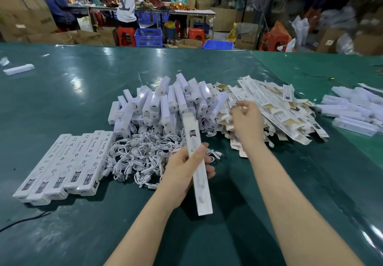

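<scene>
**Left grip on one long box, right grip over the flat cartons**

Your left grip (pixel 182 172) is wrapped round a long white box (pixel 202 189), with the thumb across its printed face and the fingers curled behind it. You hold the box above the bench (pixel 72 234), tilted. Its near end points back toward you and its far end reaches up over the heap beyond.

Your right grip (pixel 246 122) is farther out and to the right of the left one, down on a pile of flat printed cartons (pixel 286 112). Its fingers (pixel 241 106) are curled and blurred, and it is not possible to tell whether they pinch a carton or hold nothing.

Just beyond your left grip lies a tangle of short white cables (pixel 136 157), touching the underside of the box's far half. Behind the cables, a heap of white bars (pixel 161 104) leans together, and its right edge meets the flat cartons.

To the left of your left grip, beside the cables, five closed boxes (pixel 68 166) lie side by side in a row with their printed faces up. Well to the right of your right grip, past the cartons, there is another stack of white boxes (pixel 356 110). Far out to the left, a single white box (pixel 18 69) lies alone.
</scene>
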`<act>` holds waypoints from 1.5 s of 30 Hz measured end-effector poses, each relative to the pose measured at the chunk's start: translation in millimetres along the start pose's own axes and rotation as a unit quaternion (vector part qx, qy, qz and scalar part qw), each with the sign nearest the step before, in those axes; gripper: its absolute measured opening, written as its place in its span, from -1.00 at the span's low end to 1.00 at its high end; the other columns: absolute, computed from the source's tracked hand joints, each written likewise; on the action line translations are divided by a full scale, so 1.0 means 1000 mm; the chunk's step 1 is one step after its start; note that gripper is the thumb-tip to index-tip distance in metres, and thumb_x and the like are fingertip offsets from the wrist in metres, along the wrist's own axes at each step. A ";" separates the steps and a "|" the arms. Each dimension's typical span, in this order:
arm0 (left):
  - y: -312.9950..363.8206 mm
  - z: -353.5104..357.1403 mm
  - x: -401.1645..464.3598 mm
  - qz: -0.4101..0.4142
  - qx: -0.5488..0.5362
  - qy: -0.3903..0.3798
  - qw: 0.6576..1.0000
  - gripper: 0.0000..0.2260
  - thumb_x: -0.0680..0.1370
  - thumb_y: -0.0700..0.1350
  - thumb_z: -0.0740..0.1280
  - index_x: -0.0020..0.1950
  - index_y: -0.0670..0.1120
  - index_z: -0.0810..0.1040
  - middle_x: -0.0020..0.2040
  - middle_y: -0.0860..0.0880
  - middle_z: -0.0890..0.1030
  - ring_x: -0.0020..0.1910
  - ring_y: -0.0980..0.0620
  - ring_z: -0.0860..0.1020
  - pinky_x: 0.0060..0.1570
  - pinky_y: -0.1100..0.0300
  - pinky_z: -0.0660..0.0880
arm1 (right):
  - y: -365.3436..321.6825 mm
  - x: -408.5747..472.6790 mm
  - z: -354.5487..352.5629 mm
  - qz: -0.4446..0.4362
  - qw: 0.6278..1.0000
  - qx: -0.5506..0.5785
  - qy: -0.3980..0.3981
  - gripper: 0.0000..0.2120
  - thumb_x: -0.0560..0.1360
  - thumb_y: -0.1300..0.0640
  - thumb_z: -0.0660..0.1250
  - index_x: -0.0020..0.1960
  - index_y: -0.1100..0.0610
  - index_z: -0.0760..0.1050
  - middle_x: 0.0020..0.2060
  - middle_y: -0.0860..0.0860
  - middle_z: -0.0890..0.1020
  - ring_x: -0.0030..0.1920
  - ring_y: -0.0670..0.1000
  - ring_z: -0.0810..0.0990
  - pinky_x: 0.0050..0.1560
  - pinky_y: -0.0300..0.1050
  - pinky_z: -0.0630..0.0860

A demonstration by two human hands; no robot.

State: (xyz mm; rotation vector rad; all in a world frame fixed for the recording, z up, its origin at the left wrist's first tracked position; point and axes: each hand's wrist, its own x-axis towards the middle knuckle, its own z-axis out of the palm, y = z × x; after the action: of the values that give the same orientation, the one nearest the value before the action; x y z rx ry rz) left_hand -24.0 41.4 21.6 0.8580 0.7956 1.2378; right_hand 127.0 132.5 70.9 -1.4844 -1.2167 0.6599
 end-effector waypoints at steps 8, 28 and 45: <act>0.003 -0.003 -0.002 -0.021 0.015 -0.074 0.997 -0.56 0.43 0.03 0.45 0.22 -0.14 0.51 -0.11 -0.07 0.68 -0.22 -0.05 0.67 -0.16 0.10 0.62 | -0.021 0.081 0.033 0.037 0.967 -0.242 -0.069 -0.51 0.58 0.10 0.21 0.43 0.23 0.16 -0.04 0.09 0.49 -0.08 0.14 0.49 -0.13 -0.05 0.40; 0.005 0.007 0.001 -0.093 -0.086 -0.056 0.990 -0.46 0.45 0.17 0.29 0.28 -0.18 0.44 0.06 -0.11 0.68 -0.20 -0.03 0.66 -0.35 0.22 0.57 | -0.034 -0.005 -0.041 -0.066 0.975 0.064 -0.201 -0.79 0.40 0.22 0.47 -0.08 -0.06 0.57 -0.24 -0.13 0.62 -0.39 -0.23 0.51 -0.37 -0.39 0.42; 0.004 -0.001 -0.002 -0.005 -0.007 -0.023 1.000 -0.60 0.39 -0.08 0.49 0.21 -0.10 0.57 0.03 -0.14 0.69 -0.12 -0.09 0.68 -0.13 0.15 0.60 | 0.005 -0.059 -0.014 0.025 0.970 0.107 -0.217 -0.85 0.48 -0.01 0.41 0.04 -0.12 0.56 -0.16 -0.15 0.65 -0.21 -0.25 0.61 -0.22 -0.42 0.45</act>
State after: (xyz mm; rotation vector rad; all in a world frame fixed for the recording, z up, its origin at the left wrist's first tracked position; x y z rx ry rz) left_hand -27.1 40.2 24.6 0.8665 0.7531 1.2101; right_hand 121.5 72.7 59.1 -1.2274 -1.3844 1.1574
